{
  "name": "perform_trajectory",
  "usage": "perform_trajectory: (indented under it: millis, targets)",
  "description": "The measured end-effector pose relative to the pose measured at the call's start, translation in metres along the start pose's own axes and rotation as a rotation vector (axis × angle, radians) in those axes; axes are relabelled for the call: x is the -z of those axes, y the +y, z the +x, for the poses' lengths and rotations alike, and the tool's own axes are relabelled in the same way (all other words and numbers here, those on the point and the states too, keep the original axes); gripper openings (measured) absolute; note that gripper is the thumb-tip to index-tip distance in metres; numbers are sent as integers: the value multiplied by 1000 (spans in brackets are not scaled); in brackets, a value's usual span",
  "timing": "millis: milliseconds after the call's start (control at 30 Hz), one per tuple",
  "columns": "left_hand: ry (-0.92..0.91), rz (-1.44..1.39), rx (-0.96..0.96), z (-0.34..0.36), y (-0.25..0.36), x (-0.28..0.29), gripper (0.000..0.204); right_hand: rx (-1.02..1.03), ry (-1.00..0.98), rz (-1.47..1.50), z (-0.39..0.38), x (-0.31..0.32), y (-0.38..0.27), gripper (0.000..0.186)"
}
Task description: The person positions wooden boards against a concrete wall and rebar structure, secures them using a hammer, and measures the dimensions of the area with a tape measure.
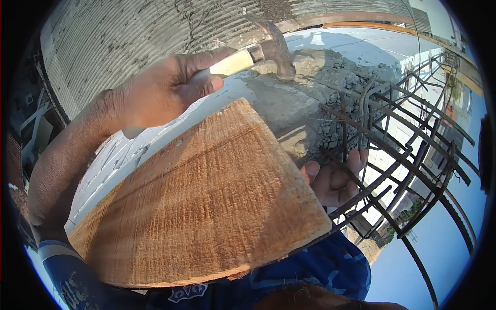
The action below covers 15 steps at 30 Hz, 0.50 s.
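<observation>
My left hand [173, 85] is closed around the pale handle of a claw hammer [276, 49], whose dark, worn metal head lies over rough concrete. Below it, a broad wooden board [201, 201] with a coarse brown grain fills the middle of the view, close to me. Beyond the board's right edge shows my right hand [336, 183], its thumb near that edge and its fingers bent beside the steel rebar [403, 160]. The board hides part of this hand, and I cannot make out what it holds.
Bent, crossing rebar sticks out on the right. Broken concrete rubble [336, 77] lies around its base. White-painted block wall [356, 46] runs along the back, with a corrugated grey roof sheet [124, 41] at the upper left. Buildings and sky show at the right rim.
</observation>
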<state>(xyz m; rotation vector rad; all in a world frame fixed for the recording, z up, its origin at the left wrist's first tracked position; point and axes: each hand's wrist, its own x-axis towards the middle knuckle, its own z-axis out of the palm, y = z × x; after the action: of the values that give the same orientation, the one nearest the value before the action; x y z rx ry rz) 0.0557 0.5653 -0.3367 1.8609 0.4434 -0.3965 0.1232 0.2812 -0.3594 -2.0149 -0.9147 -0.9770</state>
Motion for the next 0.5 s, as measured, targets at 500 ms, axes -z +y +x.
perform_trajectory:
  millis: [500]
  targets:
    - [-171, 21, -70, 0, -2, 9, 61, -158, 23, 116, -1, 10, -5, 71]
